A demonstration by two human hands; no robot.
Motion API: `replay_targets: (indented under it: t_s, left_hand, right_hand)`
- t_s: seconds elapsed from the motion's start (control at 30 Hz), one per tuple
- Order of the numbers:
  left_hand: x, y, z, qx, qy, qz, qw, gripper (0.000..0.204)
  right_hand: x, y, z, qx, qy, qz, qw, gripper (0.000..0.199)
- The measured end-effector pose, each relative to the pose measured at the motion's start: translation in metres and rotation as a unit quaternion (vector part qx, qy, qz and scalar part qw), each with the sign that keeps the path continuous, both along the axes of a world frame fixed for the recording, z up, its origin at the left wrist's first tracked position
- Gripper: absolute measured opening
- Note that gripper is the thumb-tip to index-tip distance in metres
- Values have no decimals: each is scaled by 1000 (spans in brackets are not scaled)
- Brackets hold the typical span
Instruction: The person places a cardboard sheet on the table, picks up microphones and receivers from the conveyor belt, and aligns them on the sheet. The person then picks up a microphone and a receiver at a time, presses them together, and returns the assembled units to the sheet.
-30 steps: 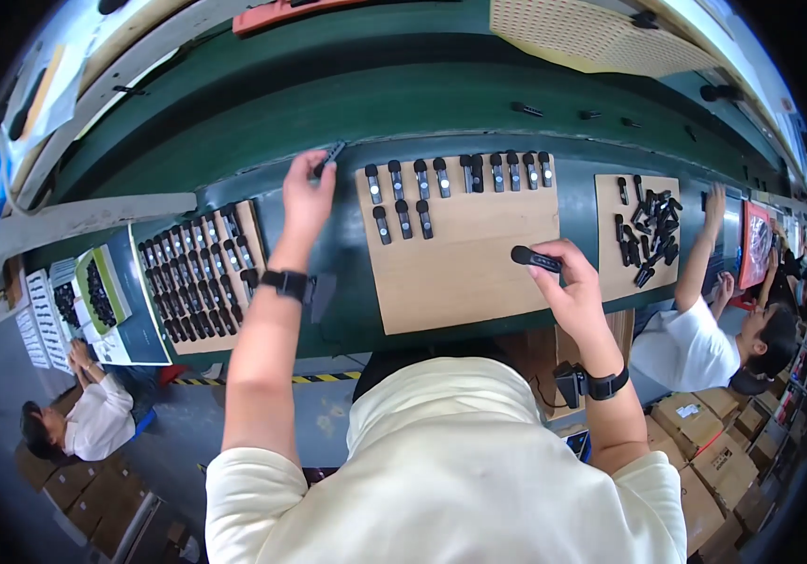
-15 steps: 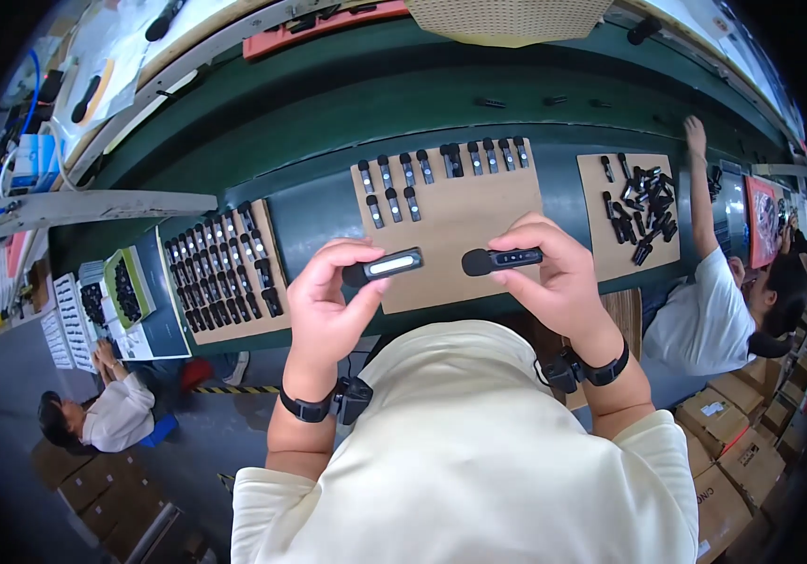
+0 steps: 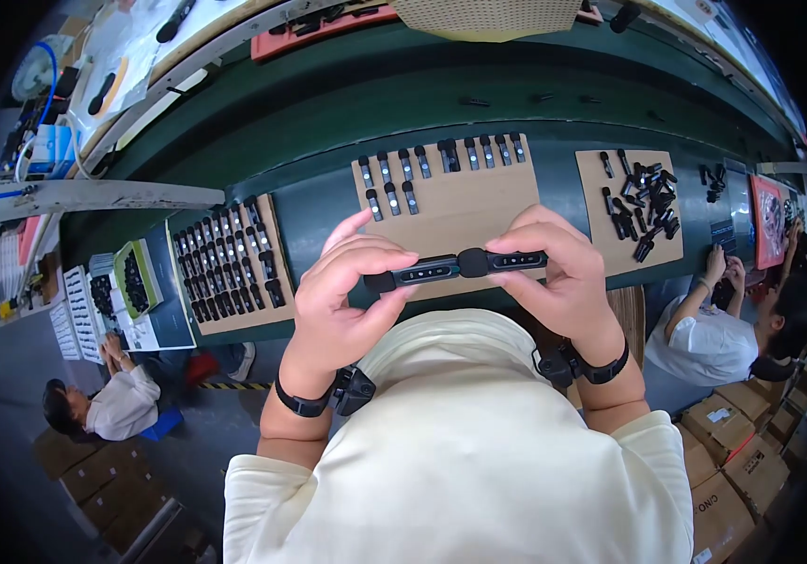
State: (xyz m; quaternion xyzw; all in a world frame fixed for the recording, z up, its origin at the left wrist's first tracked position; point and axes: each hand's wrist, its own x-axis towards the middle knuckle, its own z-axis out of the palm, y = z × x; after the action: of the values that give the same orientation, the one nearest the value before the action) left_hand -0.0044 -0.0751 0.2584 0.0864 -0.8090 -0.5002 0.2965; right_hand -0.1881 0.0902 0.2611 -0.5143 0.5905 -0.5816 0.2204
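Note:
My left hand (image 3: pixel 342 291) pinches a small black wireless microphone (image 3: pixel 429 271) with a round foam tip, between thumb and forefinger. Opposite it, my right hand (image 3: pixel 561 273) grips a second black microphone (image 3: pixel 519 261) the same way. The two lie nearly in line, level in the air above the cardboard sheet (image 3: pixel 469 207), the right one's foam tip meeting or almost meeting the left one's end. Both show a dark side with small dots. Several more microphones (image 3: pixel 486 150) stand in rows on the sheet's far part.
A cardboard sheet to the left carries dense rows of microphones (image 3: pixel 225 268). To the right, a loose heap of them (image 3: pixel 643 197) lies on another sheet. A co-worker (image 3: pixel 718 329) sits at the right and another (image 3: pixel 117 399) at the left. The green conveyor (image 3: pixel 328 113) runs behind.
My hands have come together, bringing the microphones end to end. The left microphone has turned over, its white strip giving way to a dotted dark side. The right co-worker's outstretched arm has drawn back.

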Motion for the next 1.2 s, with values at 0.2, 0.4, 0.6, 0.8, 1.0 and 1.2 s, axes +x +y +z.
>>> replay_targets:
  t_s: [0.2, 0.4, 0.6, 0.8, 1.0, 1.2]
  left_hand:
    - [2, 1, 3, -11, -11, -4, 1000, 32]
    - [3, 2, 2, -7, -15, -5, 1000, 31]
    - [2, 2, 2, -12, -12, 5, 1000, 32]
    - [-4, 5, 5, -31, -13, 21, 999, 32]
    - [-10, 2, -2, -62, -24, 1, 998, 29]
    - [-13, 1, -16, 44, -3, -6, 999, 27]
  right_hand:
    - [-1, 2, -1, -6, 26, 5, 1000, 27]
    - [-1, 2, -3, -12, 39, 11, 999, 27]
    - [0, 1, -1, -10, 32, 7, 999, 29]
    - [-2, 3, -4, -9, 43, 21, 999, 28]
    - [4, 1, -13, -97, -97, -18, 990, 32]
    - [-5, 3, -9, -52, 79, -6, 995, 39]
